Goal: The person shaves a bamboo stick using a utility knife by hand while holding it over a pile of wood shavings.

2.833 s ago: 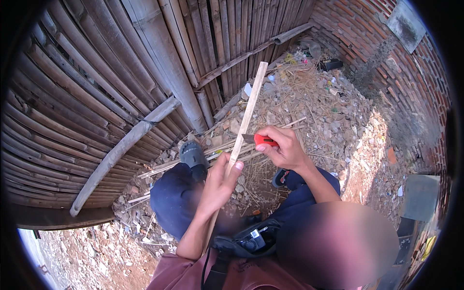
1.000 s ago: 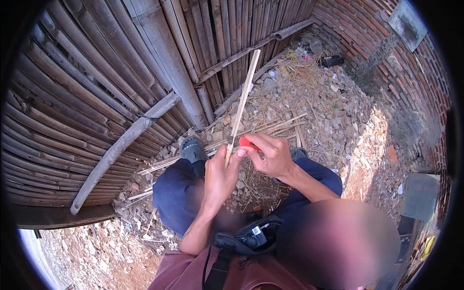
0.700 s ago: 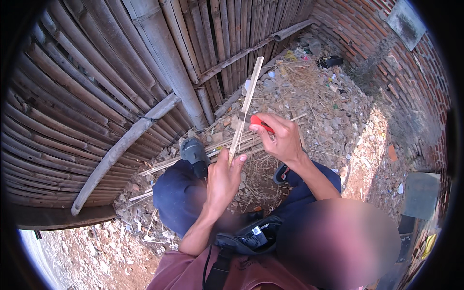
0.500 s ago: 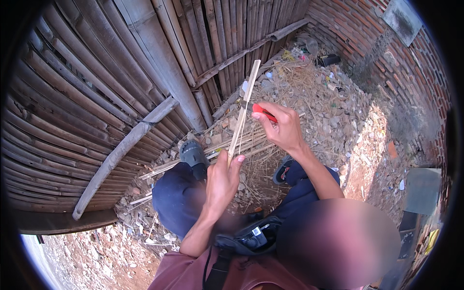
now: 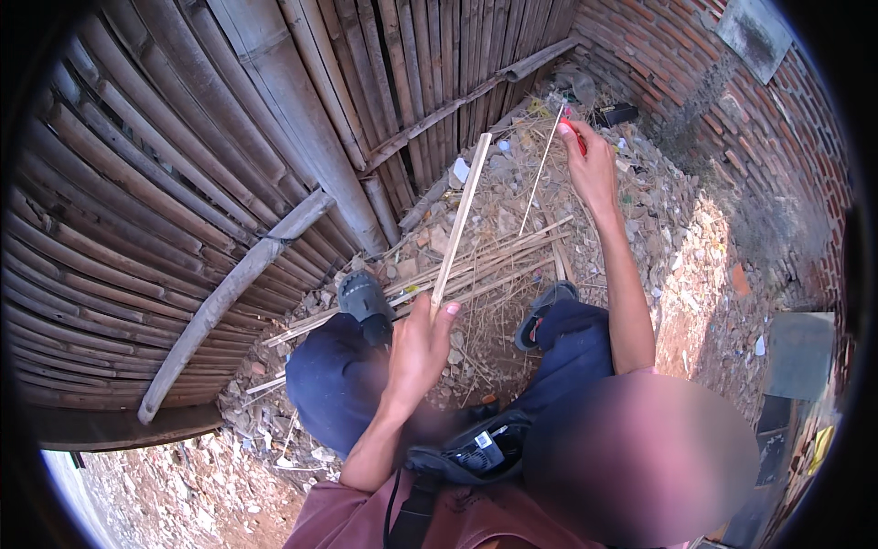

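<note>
My left hand [image 5: 421,352] is closed around the lower end of a pale, flat bamboo strip [image 5: 464,210], which points up and away from me. Farther off to the right, my right hand [image 5: 593,166] grips a red-handled cutter knife [image 5: 573,137], mostly covered by the fingers. A thin bamboo sliver [image 5: 543,169] slants down beside the knife, its upper end close to the tip. Whether the sliver is caught on the blade or loose in the air I cannot tell. Cutter and strip are apart.
Several split bamboo strips [image 5: 494,261] lie on the rubble between my sandalled feet. A bamboo slat wall [image 5: 183,183] stands at left, with a bent pole [image 5: 229,302] against it. At right rises a brick wall [image 5: 777,137]. A dark pouch [image 5: 476,448] sits at my waist.
My right hand has swung up and right with the cutter knife, away from the strip. The sliver that ran along the strip is now separate from it. The left hand stays almost in place.
</note>
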Available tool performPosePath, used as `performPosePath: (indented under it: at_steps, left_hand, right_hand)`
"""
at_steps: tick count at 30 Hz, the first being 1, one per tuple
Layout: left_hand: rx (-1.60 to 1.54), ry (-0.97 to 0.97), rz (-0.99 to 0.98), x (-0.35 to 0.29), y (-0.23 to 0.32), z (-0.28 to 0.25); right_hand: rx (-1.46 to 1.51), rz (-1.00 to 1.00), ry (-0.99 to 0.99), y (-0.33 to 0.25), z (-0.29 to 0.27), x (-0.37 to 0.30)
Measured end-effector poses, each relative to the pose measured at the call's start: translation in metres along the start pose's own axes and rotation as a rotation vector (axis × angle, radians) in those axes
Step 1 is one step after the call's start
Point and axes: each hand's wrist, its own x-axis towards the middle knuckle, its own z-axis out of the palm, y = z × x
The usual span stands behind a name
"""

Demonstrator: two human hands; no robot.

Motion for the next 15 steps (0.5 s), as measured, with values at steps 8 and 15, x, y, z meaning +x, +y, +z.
performPosePath:
  at_steps: [8,15]
  left_hand:
    - [-0.322,-0.114,-0.126,0.01,-0.02,-0.008]
    - [-0.438,-0.151,-0.165,0.009,-0.016,-0.011]
  right_hand:
    - [-0.572,0.16,-0.754,0.029,-0.017,-0.04]
    - [0.019,0.118,-0.306,-0.032,-0.017,-0.064]
